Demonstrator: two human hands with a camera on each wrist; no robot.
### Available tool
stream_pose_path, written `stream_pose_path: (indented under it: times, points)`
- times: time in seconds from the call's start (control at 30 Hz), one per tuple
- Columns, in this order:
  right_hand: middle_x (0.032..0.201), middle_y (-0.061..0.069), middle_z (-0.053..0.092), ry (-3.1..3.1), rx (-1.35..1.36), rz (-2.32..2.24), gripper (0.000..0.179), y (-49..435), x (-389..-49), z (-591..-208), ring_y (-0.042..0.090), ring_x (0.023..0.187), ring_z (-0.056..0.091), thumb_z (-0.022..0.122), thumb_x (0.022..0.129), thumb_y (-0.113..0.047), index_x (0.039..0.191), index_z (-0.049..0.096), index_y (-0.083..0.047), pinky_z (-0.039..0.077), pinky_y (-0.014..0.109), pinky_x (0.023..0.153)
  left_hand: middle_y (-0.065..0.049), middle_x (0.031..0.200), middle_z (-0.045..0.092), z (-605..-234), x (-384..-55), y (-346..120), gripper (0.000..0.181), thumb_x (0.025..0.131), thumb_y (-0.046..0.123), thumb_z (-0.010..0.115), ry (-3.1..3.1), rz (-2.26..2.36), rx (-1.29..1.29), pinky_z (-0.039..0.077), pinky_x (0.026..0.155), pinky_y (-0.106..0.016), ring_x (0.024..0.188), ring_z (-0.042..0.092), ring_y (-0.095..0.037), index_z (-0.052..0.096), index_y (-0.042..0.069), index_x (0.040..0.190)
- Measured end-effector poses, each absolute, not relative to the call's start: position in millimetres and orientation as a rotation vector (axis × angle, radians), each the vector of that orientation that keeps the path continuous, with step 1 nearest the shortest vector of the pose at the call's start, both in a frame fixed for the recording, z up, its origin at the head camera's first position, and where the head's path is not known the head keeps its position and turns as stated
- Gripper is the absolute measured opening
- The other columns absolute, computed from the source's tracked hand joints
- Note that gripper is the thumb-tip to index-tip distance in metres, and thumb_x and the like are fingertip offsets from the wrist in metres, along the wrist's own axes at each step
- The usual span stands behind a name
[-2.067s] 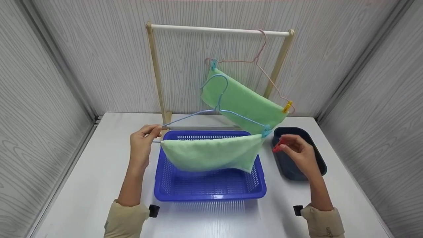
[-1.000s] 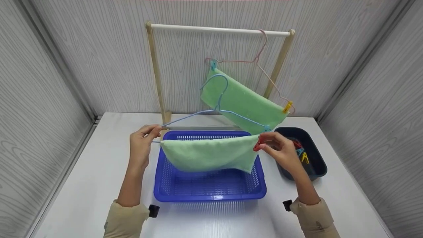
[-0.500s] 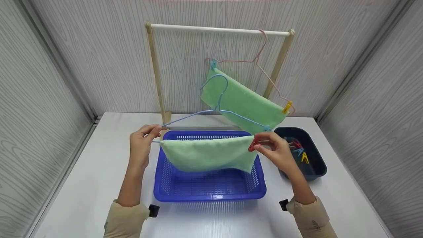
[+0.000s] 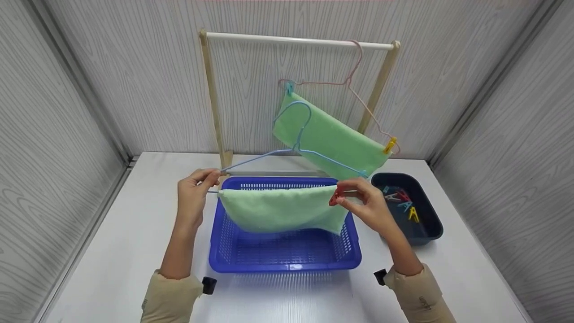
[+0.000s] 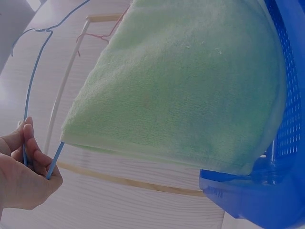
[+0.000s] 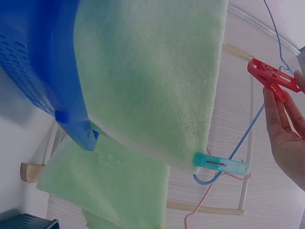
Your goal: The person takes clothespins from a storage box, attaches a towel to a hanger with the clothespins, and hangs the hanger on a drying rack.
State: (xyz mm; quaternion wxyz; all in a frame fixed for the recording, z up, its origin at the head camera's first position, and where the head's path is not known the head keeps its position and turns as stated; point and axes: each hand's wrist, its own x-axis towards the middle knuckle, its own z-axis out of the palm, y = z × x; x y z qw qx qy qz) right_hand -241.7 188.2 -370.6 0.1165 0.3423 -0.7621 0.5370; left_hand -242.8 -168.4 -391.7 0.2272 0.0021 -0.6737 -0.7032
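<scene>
My left hand (image 4: 192, 193) holds the left end of a blue wire hanger (image 4: 296, 147), fingers and thumb pinching its wire. Draped over the hanger's lower bar is a light green towel (image 4: 278, 211). A turquoise clothespin (image 6: 221, 164) clips the towel's right corner to the hanger. My right hand (image 4: 365, 204) pinches a red clothespin (image 6: 269, 76) between thumb and fingers. In the right wrist view that clothespin stands apart from the towel, on the hook side of it. From the head, the right hand overlaps the towel's right corner.
Below the towel stands a blue plastic basket (image 4: 284, 268). A dark bin (image 4: 432, 224) at the right holds several clothespins (image 4: 406, 205). Behind, a rack with a white rod (image 4: 278, 39) carries a pink hanger (image 4: 325, 83) with another green towel (image 4: 332, 134) clipped on.
My right hand has brought the red clothespin left from above the dark bin to the towel's right part, still sliding left along the top edge. My left hand and the hanger stay nearly still.
</scene>
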Motion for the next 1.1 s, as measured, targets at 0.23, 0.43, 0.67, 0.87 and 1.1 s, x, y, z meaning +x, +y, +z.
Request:
stream_pose_path:
  times: [0.23, 0.43, 0.67, 0.87, 1.1]
  points:
    - [0.096, 0.026, 0.056, -2.182, 1.097, 1.542, 0.029, 182, -243, -365, 0.038, 0.089, 0.057, 0.062, 0.076, 0.019, 0.104, 0.056, 0.016, 0.05, 0.031, 0.077, -0.013, 0.076, 0.058, -390, -243, -167, 0.019, 0.087, 0.008, 0.064, -1.873, -1.921, -0.015, 0.043, 0.074, -0.027, 0.071, 0.054, -0.015, 0.066, -0.011, 0.092]
    - [0.097, 0.026, 0.056, -2.193, 1.119, 1.531, 0.028, 175, -242, -360, 0.037, 0.09, 0.056, 0.063, 0.077, 0.018, 0.104, 0.056, 0.016, 0.05, 0.039, 0.076, -0.015, 0.077, 0.058, -388, -242, -166, 0.024, 0.087, 0.01, 0.064, -1.877, -1.925, -0.011, 0.044, 0.075, -0.026, 0.071, 0.053, -0.014, 0.065, -0.013, 0.093]
    - [0.098, 0.027, 0.056, -2.165, 1.171, 1.547, 0.028, 166, -241, -357, 0.037, 0.09, 0.056, 0.062, 0.077, 0.019, 0.104, 0.055, 0.016, 0.048, 0.047, 0.075, -0.005, 0.073, 0.058, -390, -242, -166, 0.022, 0.087, 0.008, 0.064, -1.87, -1.933, 0.006, 0.045, 0.073, -0.025, 0.071, 0.054, -0.014, 0.065, -0.014, 0.093]
    - [0.098, 0.025, 0.056, -2.163, 1.188, 1.543, 0.029, 158, -240, -352, 0.037, 0.09, 0.057, 0.062, 0.078, 0.018, 0.106, 0.056, 0.014, 0.048, 0.046, 0.076, -0.002, 0.071, 0.056, -391, -242, -165, 0.022, 0.086, 0.007, 0.065, -1.869, -1.942, 0.005, 0.045, 0.072, -0.024, 0.071, 0.054, -0.014, 0.065, -0.014, 0.093]
    - [0.097, 0.025, 0.055, -2.142, 1.239, 1.548, 0.03, 150, -240, -348, 0.038, 0.089, 0.058, 0.061, 0.077, 0.019, 0.105, 0.056, 0.015, 0.049, 0.045, 0.076, -0.004, 0.073, 0.058, -392, -242, -165, 0.021, 0.086, 0.007, 0.065, -1.864, -1.941, 0.007, 0.045, 0.072, -0.024, 0.071, 0.054, -0.013, 0.065, -0.013, 0.092]
